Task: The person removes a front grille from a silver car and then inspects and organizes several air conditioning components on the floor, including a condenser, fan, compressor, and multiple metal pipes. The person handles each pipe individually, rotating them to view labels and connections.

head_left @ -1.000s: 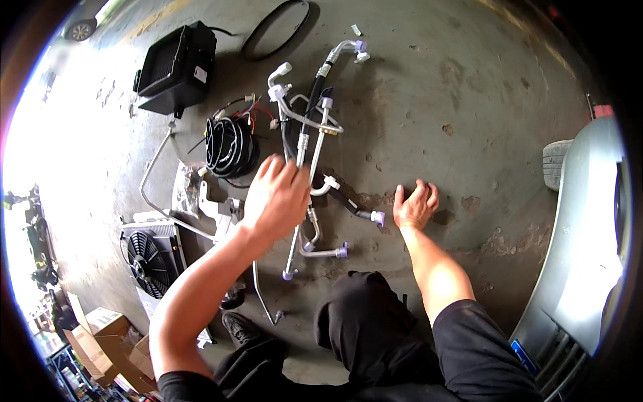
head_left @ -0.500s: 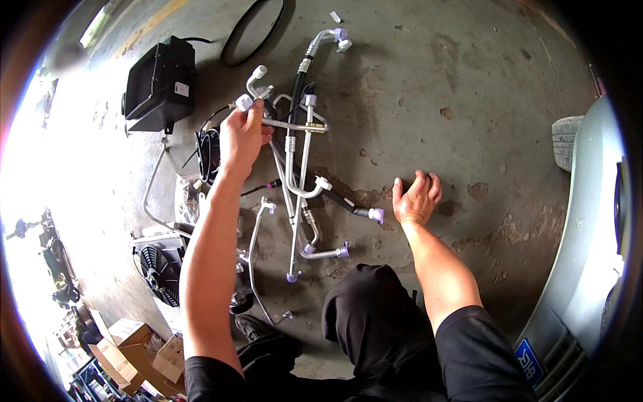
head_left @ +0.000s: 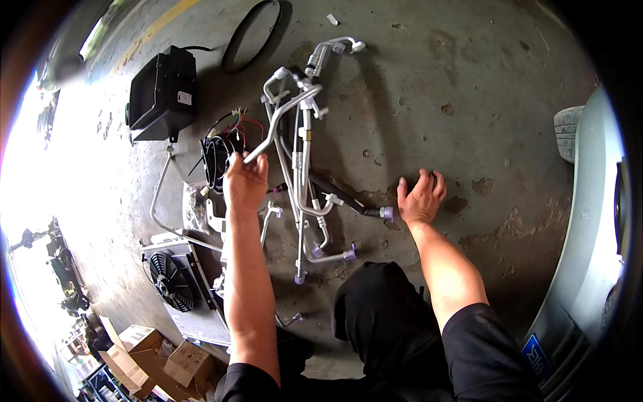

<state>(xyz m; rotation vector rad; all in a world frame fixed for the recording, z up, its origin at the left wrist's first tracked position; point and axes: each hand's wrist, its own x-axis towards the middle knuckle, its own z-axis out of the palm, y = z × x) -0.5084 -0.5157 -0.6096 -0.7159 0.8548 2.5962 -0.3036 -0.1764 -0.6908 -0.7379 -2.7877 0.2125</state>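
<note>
My left hand (head_left: 246, 179) is closed around the near end of a bent silver metal pipe (head_left: 274, 127). From there the pipe slants up and right across a cluster of other silver pipes (head_left: 299, 201) with pale purple and white end caps. Among them runs a black hose (head_left: 345, 199), ending in a purple cap (head_left: 386, 214). Right of that cap, my right hand (head_left: 422, 197) rests on the floor with fingers apart, holding nothing. Beside my left hand lies a coil of black wiring (head_left: 218, 157) with some red wires. My left forearm hides part of the pipes below it.
A black plastic housing (head_left: 164, 97) and a black belt loop (head_left: 253, 35) lie at the far left. Nearer are a radiator fan (head_left: 172, 281), a thin bent pipe (head_left: 161, 194) and open cardboard boxes (head_left: 157, 362). A pale vehicle body (head_left: 583, 228) and a tyre (head_left: 568, 134) flank the right.
My left hand has come nearer to me, now gripping a pipe's near end rather than by a capped fitting. The upper pipes have shifted and turned. My right hand stays on the floor.
</note>
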